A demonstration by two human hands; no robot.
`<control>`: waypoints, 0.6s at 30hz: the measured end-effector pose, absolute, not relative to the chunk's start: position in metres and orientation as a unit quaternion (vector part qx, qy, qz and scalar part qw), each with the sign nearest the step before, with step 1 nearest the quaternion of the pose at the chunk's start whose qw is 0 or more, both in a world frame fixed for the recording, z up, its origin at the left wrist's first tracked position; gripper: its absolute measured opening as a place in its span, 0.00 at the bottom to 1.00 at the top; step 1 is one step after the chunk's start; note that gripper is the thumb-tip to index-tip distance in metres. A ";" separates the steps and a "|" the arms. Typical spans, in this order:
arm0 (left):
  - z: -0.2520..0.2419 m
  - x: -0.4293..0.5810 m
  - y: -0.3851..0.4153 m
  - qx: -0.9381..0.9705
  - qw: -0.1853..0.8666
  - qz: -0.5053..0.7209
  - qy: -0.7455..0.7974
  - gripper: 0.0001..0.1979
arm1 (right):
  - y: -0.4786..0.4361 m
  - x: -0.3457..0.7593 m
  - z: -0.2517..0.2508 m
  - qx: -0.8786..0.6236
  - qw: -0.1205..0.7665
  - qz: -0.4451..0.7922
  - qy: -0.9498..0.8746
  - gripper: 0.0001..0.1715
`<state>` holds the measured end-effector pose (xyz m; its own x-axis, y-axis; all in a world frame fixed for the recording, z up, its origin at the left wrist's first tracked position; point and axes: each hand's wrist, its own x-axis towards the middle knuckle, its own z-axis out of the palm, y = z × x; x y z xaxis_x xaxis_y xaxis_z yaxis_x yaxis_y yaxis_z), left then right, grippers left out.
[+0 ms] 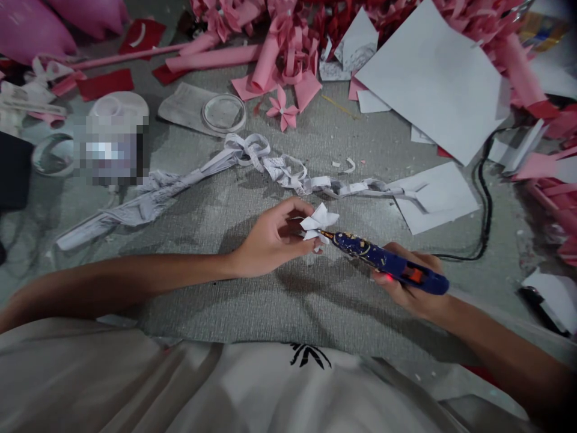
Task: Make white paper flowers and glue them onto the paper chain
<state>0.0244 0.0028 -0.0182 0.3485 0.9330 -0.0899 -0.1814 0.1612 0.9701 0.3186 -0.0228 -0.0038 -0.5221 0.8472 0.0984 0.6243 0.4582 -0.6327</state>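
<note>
A small white folded paper flower (321, 215) is pinched between the thumb and fingers of my left hand (273, 237), near the middle of the view. My right hand (412, 288) is wrapped round a dark blue hot glue gun (383, 258) with gold specks and an orange part. Its nozzle tip touches or nearly touches the flower's centre; I cannot tell which. A red light glows on the gun's underside. Just beyond both hands lies a white paper chain (324, 184), joined at its left to a long bundle of rolled paper (175, 180).
White sheets (433, 78) lie at the back right, with a smaller sheet (437, 195) below them. A black cord (487, 198) curves from the gun. Pink paper rolls (216, 59), a pink paper flower (282, 109) and a tape roll (224, 113) lie farther back.
</note>
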 end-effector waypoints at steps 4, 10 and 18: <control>-0.020 0.025 0.000 0.498 0.659 0.416 0.380 0.21 | -0.026 0.317 0.001 -0.443 0.204 0.242 -0.839 0.20; -0.020 0.026 0.001 0.477 0.667 0.429 0.378 0.18 | -0.024 0.327 0.002 -0.409 0.205 0.252 -0.853 0.14; -0.015 0.025 0.001 0.478 0.667 0.426 0.381 0.18 | -0.027 0.317 -0.001 -0.445 0.201 0.223 -0.844 0.18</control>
